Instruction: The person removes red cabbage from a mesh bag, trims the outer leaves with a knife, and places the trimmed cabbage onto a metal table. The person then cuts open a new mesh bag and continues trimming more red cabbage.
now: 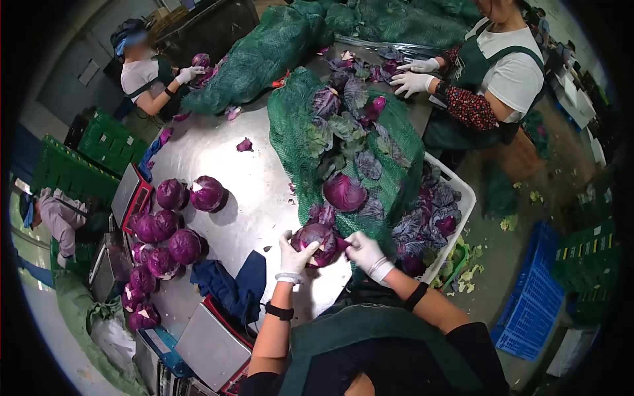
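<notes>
At the left of the metal worktop [254,165], trimmed purple cabbages [185,246] sit in a loose cluster, several touching. Nearer and to their right lies a crumpled blue cloth [231,285]. Next, at the near side, the gloved left hand [294,255] has its grip clamped on the held cabbage [317,244], thumb across its near face. The gloved right hand [365,252] has its grip closed on an outer leaf [342,245] at the cabbage's right side. Just beyond, a green net sack [289,125] carries another cabbage [345,192] and loose leaves. Farther right stands a white crate [462,187] of leaves.
</notes>
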A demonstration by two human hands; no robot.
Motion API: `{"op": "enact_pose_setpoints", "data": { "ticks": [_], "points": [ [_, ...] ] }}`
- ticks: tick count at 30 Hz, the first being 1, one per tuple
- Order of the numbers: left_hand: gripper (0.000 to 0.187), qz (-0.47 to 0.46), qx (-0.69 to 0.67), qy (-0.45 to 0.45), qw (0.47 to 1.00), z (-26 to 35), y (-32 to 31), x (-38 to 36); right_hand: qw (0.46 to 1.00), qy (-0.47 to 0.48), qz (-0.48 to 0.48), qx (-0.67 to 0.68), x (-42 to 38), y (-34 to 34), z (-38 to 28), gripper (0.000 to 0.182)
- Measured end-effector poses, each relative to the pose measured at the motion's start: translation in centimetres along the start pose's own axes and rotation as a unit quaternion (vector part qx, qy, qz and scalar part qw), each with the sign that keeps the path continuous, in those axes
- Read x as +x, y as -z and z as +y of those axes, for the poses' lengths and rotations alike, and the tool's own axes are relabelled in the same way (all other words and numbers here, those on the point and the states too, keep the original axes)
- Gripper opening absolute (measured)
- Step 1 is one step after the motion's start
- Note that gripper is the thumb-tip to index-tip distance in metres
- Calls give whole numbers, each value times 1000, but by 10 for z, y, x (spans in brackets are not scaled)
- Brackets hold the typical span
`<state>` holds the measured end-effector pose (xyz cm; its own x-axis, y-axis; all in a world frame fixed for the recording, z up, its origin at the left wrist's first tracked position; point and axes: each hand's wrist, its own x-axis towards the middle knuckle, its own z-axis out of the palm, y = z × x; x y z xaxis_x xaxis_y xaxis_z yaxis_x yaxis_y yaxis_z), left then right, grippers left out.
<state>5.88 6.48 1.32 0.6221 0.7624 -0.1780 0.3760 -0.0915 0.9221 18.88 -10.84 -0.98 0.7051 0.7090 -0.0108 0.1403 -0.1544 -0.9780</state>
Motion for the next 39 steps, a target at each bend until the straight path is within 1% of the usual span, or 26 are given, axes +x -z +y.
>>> {"op": "enact_pose_setpoints", "data": {
  "ticks": [1, 2, 4, 6, 7, 8, 10, 11, 12, 13, 14, 15, 16, 17, 18, 20, 21, 22, 24, 26, 29, 31, 33, 36, 38, 39],
  "points": [
    [95, -33, -40, 31, 998, -6, 5, 1, 991, -120, -6, 60, 6, 19, 0, 17],
    [86, -43, -12, 15, 999, -5, 12, 4, 967, -240, 15, 82, 14, 39, 11, 20],
    [82, -19, 32, -9, 999, -14, 12, 9, 977, -213, 32, 7, 18, 61, -19, 46],
    [81, 15, 67, -35, 997, 29, 3, -6, 995, 59, -7, -80, 20, 49, -22, 75],
    [84, 23, 135, -91, 986, 22, -4, -5, 992, 77, -68, -76, 21, 37, -42, 86],
    [85, -1, 192, -112, 975, 42, -6, -10, 965, 151, -68, -205, 19, 25, -67, 85],
    [82, -53, 202, -116, 971, 45, -3, -6, 967, 67, -136, -203, 19, 5, -88, 73],
    [81, -60, 147, -109, 981, 34, 3, -3, 965, 157, -63, -203, 24, -1, -72, 52],
    [80, -66, 92, -102, 988, 18, 13, 3, 970, 159, -4, -183, 34, 1, -56, 35],
    [77, -94, 15, -58, 994, 5, 26, 8, 978, 96, 30, -181, 42, 12, -48, 24],
    [76, -111, -4, -22, 994, -7, 40, 14, 976, -5, 42, -212, 50, 27, -34, 21],
    [73, -129, -105, 30, 986, -18, 49, 18, 960, 44, 54, -271, 51, 40, -9, 21],
    [70, -143, -209, 79, 964, -27, 56, 20, 961, -48, 3, -273, 50, 57, 14, 21],
    [68, -151, -268, 103, 946, -33, 61, 21, 986, -145, 11, -83, 47, 68, 46, 32],
    [68, -145, -273, 101, 946, -35, 60, 20, 951, -182, -60, -245, 51, 87, 14, 49],
    [73, -161, -228, 41, 959, -32, 51, 9, 926, 9, 26, -376, 44, 93, -31, 59],
    [84, -153, -209, 76, 963, 14, 45, -7, 923, 14, 32, -384, 44, 87, -56, 57],
    [96, -136, -136, -17, 981, -13, 32, 0, 940, 97, 48, -324, 47, 79, -56, 46],
    [104, -108, 141, -137, 974, 19, 20, -7, 946, 180, -50, -265, 48, 57, -64, 39],
    [105, -113, 171, -146, 968, 39, 4, -14, 950, 185, -138, -212, 47, 31, -74, 40],
    [105, -107, 285, -166, 938, 60, -10, -23, 891, 123, -202, -387, 49, 20, -102, 43],
    [105, -105, 325, -180, 923, 61, -11, -22, 883, 113, -237, -390, 57, 24, -102, 41],
    [106, -186, 391, -229, 872, 67, -7, -20, 872, 82, -315, -366, 68, 28, -94, 35],
    [108, -206, 359, -246, 876, 60, -2, -12, 881, 97, -321, -333, 71, 28, -82, 35],
    [107, -224, 339, -239, 882, 54, 7, -3, 886, 105, -293, -344, 67, 23, -83, 27],
    [106, -228, 303, -258, 889, 47, 11, 2, 917, 129, -273, -262, 67, 22, -74, 22]
  ]
}}
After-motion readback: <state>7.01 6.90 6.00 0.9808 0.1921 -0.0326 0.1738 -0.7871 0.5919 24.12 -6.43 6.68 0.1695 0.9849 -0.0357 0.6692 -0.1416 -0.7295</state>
